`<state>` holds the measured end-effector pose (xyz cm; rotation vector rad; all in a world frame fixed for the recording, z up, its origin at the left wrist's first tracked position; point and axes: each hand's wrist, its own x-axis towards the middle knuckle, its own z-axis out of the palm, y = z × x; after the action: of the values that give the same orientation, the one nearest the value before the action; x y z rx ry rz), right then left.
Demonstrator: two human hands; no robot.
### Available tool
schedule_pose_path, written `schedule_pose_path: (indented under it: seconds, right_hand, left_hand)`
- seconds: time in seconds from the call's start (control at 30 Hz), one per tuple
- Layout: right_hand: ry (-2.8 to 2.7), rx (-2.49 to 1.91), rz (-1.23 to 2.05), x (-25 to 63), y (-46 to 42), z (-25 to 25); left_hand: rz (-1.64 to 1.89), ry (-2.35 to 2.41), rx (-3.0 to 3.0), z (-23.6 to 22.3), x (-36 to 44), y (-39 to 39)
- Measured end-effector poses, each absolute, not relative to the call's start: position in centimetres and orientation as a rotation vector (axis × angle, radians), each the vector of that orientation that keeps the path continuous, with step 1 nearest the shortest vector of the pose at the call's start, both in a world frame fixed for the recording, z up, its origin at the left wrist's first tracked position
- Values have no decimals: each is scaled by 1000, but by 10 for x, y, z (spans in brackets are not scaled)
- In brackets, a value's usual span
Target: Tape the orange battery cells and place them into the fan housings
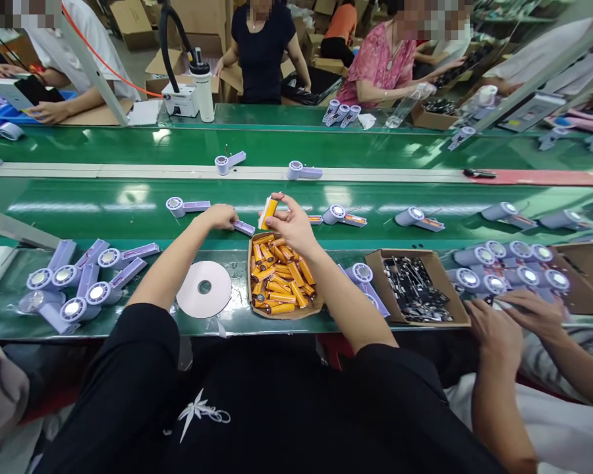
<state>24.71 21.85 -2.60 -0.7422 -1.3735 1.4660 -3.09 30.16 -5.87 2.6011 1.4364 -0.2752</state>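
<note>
Fan (240,226), lilac, shows only its slim, straight handle (246,228), poking out to the right of the left hand (220,216); the fingers meet it, but whether they are closed on it I cannot tell. Near the handle's tip, the right hand (292,225) pinches a battery (271,212): an orange cylinder, tilted, with a white strip (263,214) along its left side.

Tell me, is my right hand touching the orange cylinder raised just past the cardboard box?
Touching: the head view shows the right hand holding the orange cylinder, its fingers against it with no gap.
</note>
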Motion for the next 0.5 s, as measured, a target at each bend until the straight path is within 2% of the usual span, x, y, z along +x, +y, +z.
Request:
schedule_pose_path:
  seconds: [0.23, 0.5]
  right_hand:
    - [-1918, -1095, 1168, 232, 265, -44]
    - [-2305, -1261, 872, 222, 277, -59]
  left_hand:
    - [-92, 1442, 2526, -61, -34, 306]
    - [-109, 1363, 2578, -67, -21, 298]
